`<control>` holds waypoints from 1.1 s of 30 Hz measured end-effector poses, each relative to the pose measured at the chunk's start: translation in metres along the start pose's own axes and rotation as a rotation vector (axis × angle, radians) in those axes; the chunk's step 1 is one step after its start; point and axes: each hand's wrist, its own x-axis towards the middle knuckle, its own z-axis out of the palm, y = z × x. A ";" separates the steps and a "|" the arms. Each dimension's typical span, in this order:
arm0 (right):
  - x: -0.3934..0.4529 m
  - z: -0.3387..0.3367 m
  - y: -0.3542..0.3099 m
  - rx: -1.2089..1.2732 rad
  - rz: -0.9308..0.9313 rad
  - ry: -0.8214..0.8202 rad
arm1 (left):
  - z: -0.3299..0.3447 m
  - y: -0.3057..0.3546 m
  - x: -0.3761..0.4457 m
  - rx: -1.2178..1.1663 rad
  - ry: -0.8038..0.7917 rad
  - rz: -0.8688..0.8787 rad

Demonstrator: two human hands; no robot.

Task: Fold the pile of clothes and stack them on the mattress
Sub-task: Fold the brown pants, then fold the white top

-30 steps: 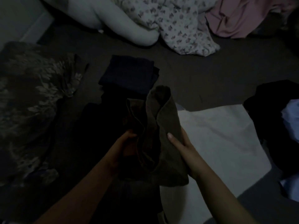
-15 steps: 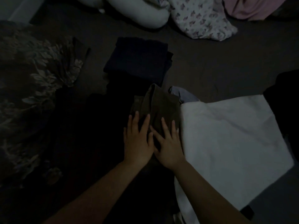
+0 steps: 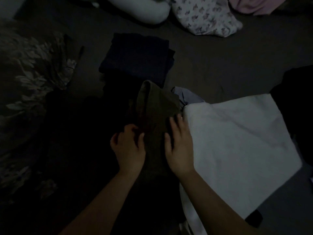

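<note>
Down low, the left hand [image 3: 128, 146] curls its fingers on the brown cloth [image 3: 157, 106], maybe pinching it. The right hand [image 3: 179, 146] lies flat on it, fingers straight. Right of it is a white cloth [image 3: 237, 141]. Farther off sits a folded dark pile [image 3: 137, 56].

The brown cloth [image 3: 157, 106] is looking soft and matt. The white sheet [image 3: 237, 141] is looking smooth, with small wrinkles showing.
</note>
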 end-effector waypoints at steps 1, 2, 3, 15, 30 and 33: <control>0.000 0.008 0.003 -0.059 -0.062 -0.082 | 0.005 -0.009 -0.002 0.065 -0.051 -0.106; 0.001 0.015 0.006 -0.062 -0.070 -0.152 | 0.010 -0.014 -0.002 0.086 -0.122 -0.185; 0.001 0.021 0.010 -0.009 -0.031 -0.173 | 0.015 -0.015 -0.001 0.065 -0.176 -0.204; -0.008 0.024 0.018 0.108 0.235 -0.068 | 0.020 -0.004 -0.011 0.051 -0.284 -0.014; -0.001 -0.037 0.043 0.211 0.314 -0.076 | 0.023 0.003 -0.009 0.541 -0.509 0.242; -0.053 -0.074 0.091 0.106 0.749 0.137 | 0.020 0.010 -0.029 0.520 -0.315 0.302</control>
